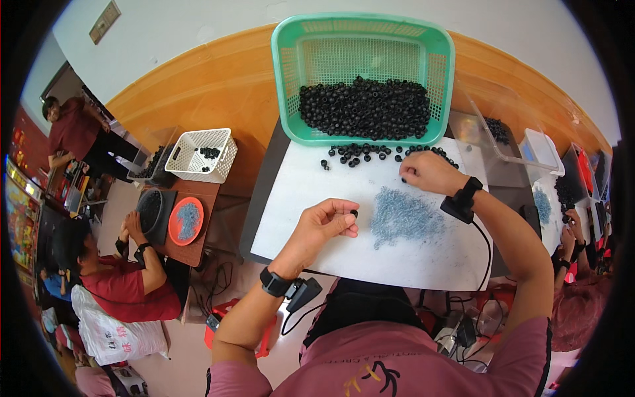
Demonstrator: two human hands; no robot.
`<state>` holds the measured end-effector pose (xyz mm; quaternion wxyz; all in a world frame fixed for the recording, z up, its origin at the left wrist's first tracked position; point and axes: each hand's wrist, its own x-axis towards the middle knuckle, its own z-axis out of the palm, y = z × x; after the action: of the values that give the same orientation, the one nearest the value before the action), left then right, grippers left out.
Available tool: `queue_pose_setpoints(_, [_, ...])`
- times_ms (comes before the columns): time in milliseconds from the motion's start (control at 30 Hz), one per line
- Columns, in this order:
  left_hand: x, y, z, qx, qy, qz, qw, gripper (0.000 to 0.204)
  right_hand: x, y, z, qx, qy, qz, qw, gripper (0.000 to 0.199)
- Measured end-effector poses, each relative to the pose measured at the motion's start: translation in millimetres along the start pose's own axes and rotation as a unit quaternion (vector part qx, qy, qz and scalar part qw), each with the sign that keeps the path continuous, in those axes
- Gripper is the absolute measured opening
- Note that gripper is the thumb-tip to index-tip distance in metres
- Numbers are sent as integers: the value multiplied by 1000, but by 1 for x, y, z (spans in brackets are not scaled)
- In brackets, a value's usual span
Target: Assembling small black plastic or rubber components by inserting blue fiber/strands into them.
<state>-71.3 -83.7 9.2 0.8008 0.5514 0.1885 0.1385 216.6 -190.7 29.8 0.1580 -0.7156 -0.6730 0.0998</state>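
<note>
My left hand (pixel 324 226) is over the white tabletop (pixel 291 185), pinching a small round black plastic cap (pixel 354 213) between thumb and fingers. At the far side of the table, my right hand (pixel 431 173) has its fingers curled downward beside the loose caps. A dark bit shows at its fingertips, too small to name. Between the hands spreads a pile of tiny translucent blue-grey pieces (pixel 403 221). Loose black caps (pixel 354 153) lie in a band along the back. Behind them stands a green basket (pixel 291 126) holding a heap of black caps.
A clear plastic bin (pixel 506 157) stands to the right, near another worker's hands (pixel 574 231). On the left, a seated person (pixel 139 264) works at a brown table with a red plate (pixel 175 228) and white basket (pixel 225 169). Another person stands at far left. Cables hang below the table.
</note>
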Motion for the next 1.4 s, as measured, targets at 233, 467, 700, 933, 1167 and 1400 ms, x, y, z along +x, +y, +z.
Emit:
queue_pose_setpoints(233, [-26, -15, 6, 71, 49, 137, 987, 21, -19, -52, -4, 183, 59, 69, 979, 13])
queue_pose_setpoints(467, [-37, -24, 22, 89, 51, 185, 977, 25, -65, -134, 27, 462, -32, 145, 874, 22])
queue_pose_setpoints(700, [-45, -30, 32, 96, 16, 243, 965, 26, -81, -148, 43, 618, 2, 170, 768, 23])
queue_pose_setpoints(933, [-51, -30, 38, 160, 26, 253, 954, 29, -92, -149, 50, 641, 9, 168, 749, 22])
queue_pose_setpoints(1167, [-58, -24, 47, 255, 43, 287, 922, 33, -98, -146, 52, 674, -35, 181, 716, 28])
queue_pose_setpoints(1400, [-66, -29, 49, 299, 114, 347, 882, 28, -96, -159, 62, 771, -38, 194, 605, 25])
